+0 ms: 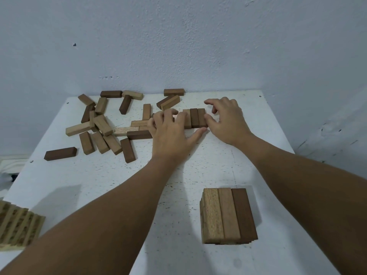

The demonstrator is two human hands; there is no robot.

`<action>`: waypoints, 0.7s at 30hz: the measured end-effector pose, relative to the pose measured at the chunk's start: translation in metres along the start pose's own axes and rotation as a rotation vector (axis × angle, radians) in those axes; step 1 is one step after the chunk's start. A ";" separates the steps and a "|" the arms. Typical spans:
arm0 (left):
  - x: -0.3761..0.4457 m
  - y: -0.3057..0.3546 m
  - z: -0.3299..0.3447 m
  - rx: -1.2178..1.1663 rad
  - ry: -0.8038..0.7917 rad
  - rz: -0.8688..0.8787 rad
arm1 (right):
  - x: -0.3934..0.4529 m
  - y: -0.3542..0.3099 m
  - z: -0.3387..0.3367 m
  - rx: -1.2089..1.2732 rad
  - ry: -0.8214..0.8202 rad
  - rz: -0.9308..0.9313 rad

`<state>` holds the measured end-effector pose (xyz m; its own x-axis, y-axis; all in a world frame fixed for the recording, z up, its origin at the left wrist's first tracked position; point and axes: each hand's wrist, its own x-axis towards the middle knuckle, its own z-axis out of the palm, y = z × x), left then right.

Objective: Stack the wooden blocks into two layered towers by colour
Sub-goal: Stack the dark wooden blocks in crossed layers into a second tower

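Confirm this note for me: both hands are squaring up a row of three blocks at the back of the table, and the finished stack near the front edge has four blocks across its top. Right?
Not quite. In the head view the stack near the front edge has three blocks across its top, not four. The rest holds: the left hand and right hand are squaring up the row of three blocks at the back of the table.

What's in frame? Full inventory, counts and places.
Loose rectangular wooden blocks: about twenty, light and dark brown, scattered far left of table.
Row of three dark brown wooden blocks: side by side, far centre, between the hands.
Stacked wooden block tower: one, top layer light, tan, dark; near right.
Slatted light wooden piece: one, near left edge.
White speckled table: one.
Left hand: on the row's left.
Right hand: on the row's right.
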<state>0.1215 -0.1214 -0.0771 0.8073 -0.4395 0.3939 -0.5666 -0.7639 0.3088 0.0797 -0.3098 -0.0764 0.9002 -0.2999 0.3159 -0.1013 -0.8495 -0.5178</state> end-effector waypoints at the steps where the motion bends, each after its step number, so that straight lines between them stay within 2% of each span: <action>1: 0.000 0.001 0.000 0.006 0.003 -0.026 | 0.001 0.000 0.000 -0.035 -0.001 0.020; 14: 0.001 0.003 -0.002 0.086 -0.024 -0.065 | 0.003 0.002 0.003 0.001 -0.036 0.047; 21: 0.000 0.007 -0.002 0.044 0.019 -0.053 | 0.005 -0.003 0.000 -0.069 -0.144 0.059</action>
<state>0.1167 -0.1260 -0.0737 0.8321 -0.3893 0.3950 -0.5153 -0.8061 0.2909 0.0843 -0.3091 -0.0736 0.9425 -0.2896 0.1669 -0.1805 -0.8612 -0.4751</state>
